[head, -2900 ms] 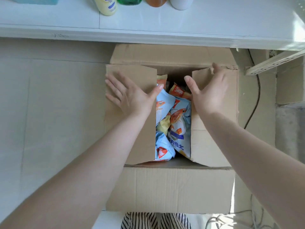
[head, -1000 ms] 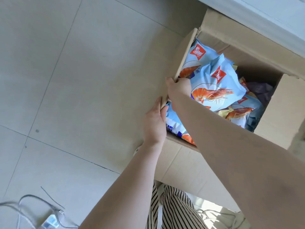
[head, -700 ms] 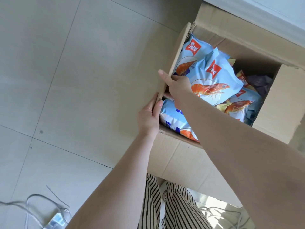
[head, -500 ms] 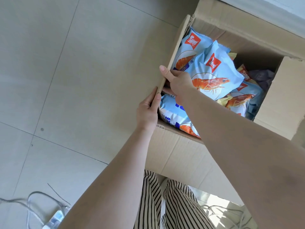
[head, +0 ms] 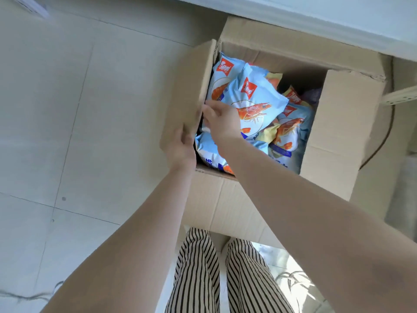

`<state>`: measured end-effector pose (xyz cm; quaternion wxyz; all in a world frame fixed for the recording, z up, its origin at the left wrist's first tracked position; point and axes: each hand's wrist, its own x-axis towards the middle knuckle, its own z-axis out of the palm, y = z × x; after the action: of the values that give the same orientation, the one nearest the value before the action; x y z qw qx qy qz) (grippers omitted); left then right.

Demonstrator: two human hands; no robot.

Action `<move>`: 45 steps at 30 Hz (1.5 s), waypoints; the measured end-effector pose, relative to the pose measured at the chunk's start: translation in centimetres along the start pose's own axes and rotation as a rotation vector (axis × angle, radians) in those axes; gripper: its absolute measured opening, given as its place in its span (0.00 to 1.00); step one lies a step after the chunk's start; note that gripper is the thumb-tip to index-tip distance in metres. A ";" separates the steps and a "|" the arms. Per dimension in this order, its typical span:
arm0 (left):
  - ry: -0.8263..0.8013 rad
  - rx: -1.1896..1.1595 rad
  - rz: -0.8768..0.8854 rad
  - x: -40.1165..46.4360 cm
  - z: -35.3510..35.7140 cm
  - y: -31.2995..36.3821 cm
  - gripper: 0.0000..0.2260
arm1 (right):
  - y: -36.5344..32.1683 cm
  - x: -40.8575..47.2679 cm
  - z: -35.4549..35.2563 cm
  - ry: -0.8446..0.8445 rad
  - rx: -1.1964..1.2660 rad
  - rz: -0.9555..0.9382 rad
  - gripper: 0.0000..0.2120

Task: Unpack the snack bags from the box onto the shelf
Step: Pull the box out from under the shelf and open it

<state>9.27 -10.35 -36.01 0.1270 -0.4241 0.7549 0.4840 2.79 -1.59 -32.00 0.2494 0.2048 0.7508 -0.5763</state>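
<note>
A moment before, the left flap [head: 187, 96] of the cardboard box [head: 228, 206] stood almost on its edge between the two hands; now it leaned outward over the tiled floor [head: 67, 132], and more of the inside was open to see; I judged that the opening was nearly wide enough to begin taking bags out, though none had left the box yet.

The left hand [head: 182, 147] held the near end of this flap, fingers on the outer face and thumb at the edge, so it gripped the cardboard; the right hand [head: 222, 123] reached across just beside it, its fingers half bent, the tips touching the inner side of the flap; the back of the hand lay over the top shrimp snack bag [head: 252, 102], but it was not closed around any bag.

The light-blue snack bags [head: 286, 134] were all inside the box, piled to the top; the right flap [head: 345, 123] was already folded outward; the white shelf [head: 338, 16] ran along the far side of the box, above it; I saw no bag on the part that showed.
</note>
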 end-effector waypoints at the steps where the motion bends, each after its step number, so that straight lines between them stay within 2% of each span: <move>1: 0.055 0.053 0.040 -1.3 -0.1 1.0 0.17 | -0.2 -1.4 -1.6 0.041 0.017 -0.046 0.08; 3: 0.115 0.083 0.260 -4.5 0.7 3.4 0.17 | -0.2 -4.1 -5.8 0.199 0.046 -0.116 0.10; 5: -0.015 0.018 0.465 -7.5 2.8 5.8 0.15 | 0.9 -6.1 -10.7 0.432 0.055 -0.121 0.12; 7: -0.280 -0.043 0.487 -10.1 6.7 7.6 0.12 | 2.8 -7.8 -16.0 0.647 0.026 -0.036 0.17; 10: -0.484 -0.030 0.332 -12.1 12.0 8.6 0.12 | 6.1 -9.2 -20.4 0.743 -0.075 0.129 0.24; 12: -0.517 0.010 0.197 -13.4 15.2 8.8 0.15 | 8.5 -9.5 -22.0 0.758 -0.161 0.169 0.31; 13: -0.483 0.070 0.180 -13.8 16.4 8.8 0.15 | 9.4 -9.6 -22.4 0.742 -0.200 0.201 0.34; 15: -0.389 0.148 0.194 -14.2 17.9 8.8 0.13 | 10.8 -9.8 -22.7 0.675 -0.209 0.243 0.38; 18: -0.320 0.076 0.222 -14.6 18.2 9.4 0.11 | 11.7 -10.1 -22.5 0.628 -0.081 0.221 0.44; 20: -0.407 -0.020 0.222 -15.3 17.7 9.9 0.09 | 11.5 -10.6 -22.3 0.653 0.049 0.192 0.46; 22: -0.566 -0.178 0.143 -16.5 17.0 10.7 0.06 | 11.0 -11.3 -21.9 0.681 0.214 0.165 0.46; 25: -0.724 -0.283 0.066 -18.1 16.9 11.5 0.07 | 10.2 -12.7 -22.2 0.631 0.446 0.134 0.43; 28: -0.836 -0.250 0.085 -19.8 18.4 13.0 0.07 | 10.2 -14.5 -23.8 0.603 0.601 0.066 0.34; 31: -0.885 -0.093 0.189 -22.0 21.6 14.6 0.07 | 10.8 -15.8 -26.4 0.766 0.642 0.031 0.18; 33: -0.850 0.055 0.318 -22.7 24.3 14.9 0.10 | 11.8 -15.6 -28.0 0.909 0.689 0.103 0.09; 34: -0.781 0.132 0.376 -22.7 25.7 14.7 0.14 | 12.5 -15.2 -28.7 0.940 0.704 0.156 0.09; 37: -0.530 0.367 0.452 -21.4 28.4 13.8 0.30 | 14.2 -12.9 -29.2 0.860 0.762 0.343 0.19; 38: -0.478 0.432 0.449 -20.8 28.8 13.4 0.35 | 14.7 -12.2 -29.2 0.844 0.780 0.396 0.21; 40: -0.479 0.515 0.389 -18.7 30.0 12.1 0.41 | 15.7 -10.8 -28.8 0.863 0.821 0.486 0.24; 42: -0.542 0.509 0.322 -17.0 30.8 11.0 0.42 | 16.8 -9.6 -28.3 0.869 0.846 0.568 0.29; 43: -0.599 0.466 0.304 -16.4 31.2 10.3 0.38 | 17.4 -9.0 -27.9 0.858 0.871 0.609 0.28; 45: -0.663 0.363 0.297 -15.6 31.9 8.8 0.24 | 18.2 -8.1 -27.4 0.840 0.900 0.659 0.23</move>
<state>5.08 25.99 -37.03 0.3650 -0.1023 0.7992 0.4664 16.23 29.32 -35.13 -0.0094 0.7109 0.3709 -0.5975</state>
